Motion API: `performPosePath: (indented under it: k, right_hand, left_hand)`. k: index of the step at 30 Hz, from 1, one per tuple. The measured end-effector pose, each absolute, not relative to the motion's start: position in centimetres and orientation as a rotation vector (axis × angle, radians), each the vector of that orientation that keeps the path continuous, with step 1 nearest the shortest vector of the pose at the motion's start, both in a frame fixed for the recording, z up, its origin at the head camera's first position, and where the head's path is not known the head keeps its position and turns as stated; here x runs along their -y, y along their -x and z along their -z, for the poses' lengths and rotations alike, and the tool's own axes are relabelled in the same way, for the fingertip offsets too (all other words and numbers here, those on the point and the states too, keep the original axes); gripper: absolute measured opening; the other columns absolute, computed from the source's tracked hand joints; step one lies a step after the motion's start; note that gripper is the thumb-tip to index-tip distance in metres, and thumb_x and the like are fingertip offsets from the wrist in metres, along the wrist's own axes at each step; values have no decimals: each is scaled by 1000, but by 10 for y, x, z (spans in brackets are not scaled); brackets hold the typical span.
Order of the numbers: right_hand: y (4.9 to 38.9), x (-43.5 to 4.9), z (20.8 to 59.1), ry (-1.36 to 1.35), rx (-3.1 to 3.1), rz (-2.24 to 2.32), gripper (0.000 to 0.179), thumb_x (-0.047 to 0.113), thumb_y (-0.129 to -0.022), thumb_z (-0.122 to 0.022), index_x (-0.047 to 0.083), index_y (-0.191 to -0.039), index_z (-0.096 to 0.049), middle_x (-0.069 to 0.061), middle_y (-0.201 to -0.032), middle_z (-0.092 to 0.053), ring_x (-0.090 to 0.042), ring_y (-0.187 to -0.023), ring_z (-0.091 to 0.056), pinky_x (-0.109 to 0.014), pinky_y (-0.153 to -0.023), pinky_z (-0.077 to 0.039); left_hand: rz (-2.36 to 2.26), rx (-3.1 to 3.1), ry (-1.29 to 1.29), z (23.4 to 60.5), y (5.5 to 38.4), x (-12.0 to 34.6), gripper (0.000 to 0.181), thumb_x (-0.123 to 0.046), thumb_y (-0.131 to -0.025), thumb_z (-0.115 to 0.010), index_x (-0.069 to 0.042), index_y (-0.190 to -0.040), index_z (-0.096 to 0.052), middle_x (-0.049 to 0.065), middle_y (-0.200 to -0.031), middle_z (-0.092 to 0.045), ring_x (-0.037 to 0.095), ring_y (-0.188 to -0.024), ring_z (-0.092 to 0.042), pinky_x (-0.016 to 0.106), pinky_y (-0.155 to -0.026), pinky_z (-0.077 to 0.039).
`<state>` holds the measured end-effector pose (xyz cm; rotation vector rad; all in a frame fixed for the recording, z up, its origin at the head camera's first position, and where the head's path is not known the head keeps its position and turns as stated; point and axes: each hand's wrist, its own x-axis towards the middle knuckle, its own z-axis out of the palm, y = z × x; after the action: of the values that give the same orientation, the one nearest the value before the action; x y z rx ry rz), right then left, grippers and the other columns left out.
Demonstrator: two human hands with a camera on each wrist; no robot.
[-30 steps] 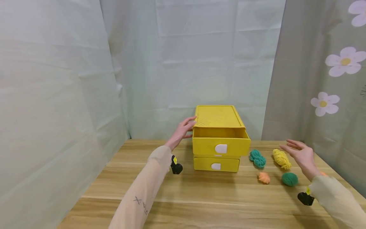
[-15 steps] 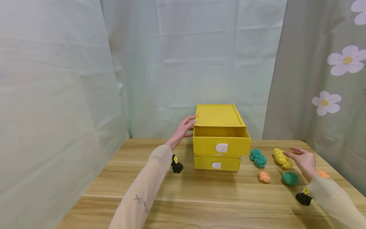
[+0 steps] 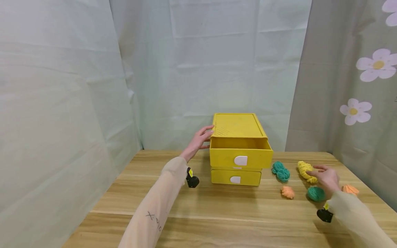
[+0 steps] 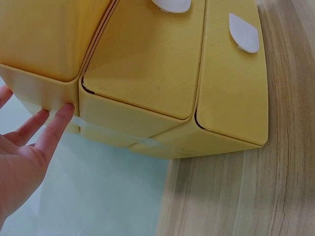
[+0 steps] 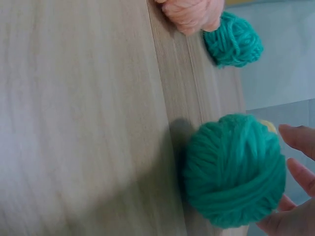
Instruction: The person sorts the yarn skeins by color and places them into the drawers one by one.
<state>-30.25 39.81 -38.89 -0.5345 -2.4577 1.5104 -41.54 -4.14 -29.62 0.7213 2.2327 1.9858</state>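
Yarn in yellow (image 3: 303,168) lies on the worktop (image 3: 232,213), right of a yellow drawer box (image 3: 237,124). The right hand (image 3: 328,178) is at the yarn's near end, thumb and fingers apart; whether they touch it I cannot tell. A green ball (image 3: 315,194) sits just below that hand, and an orange bundle (image 3: 350,189) to its right. Between box and yellow yarn rests a teal bundle (image 3: 281,172), with a peach tuft (image 3: 287,192) nearer the front edge. The left hand (image 3: 197,142) has its fingers spread, tips touching the box's left side. The top drawer (image 3: 223,159) is pulled out, its white handle (image 3: 240,160) facing forward; the bottom drawer (image 3: 221,176) is pushed in.
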Motion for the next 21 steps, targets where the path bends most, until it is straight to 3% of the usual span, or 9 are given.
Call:
performPosePath:
  k: [9,21]
  right_hand:
    - [315,-402,398,535,2510,-1387,70,30,-82,-67,-11,-129,-36,-36,-122,-31,-39,-96,-40,-33,-62,-45]
    - [317,-400,404,518,2472,-1357,51,15,-83,-65,-16,-116,-43,-34,-112,-38,-30,-77,-46,-25,-52,-45]
  left_hand:
    - [-1992,-2234,-709,297,417,41,43,-33,-94,-50,-20,-135,-44,9,-130,-41,31,-104,-49,43,-80,-45]
    - [-1947,-2172,-758,282,400,44,46,-23,-97,-44,-9,-140,-34,18,-135,-34,37,-109,-44,51,-87,-38]
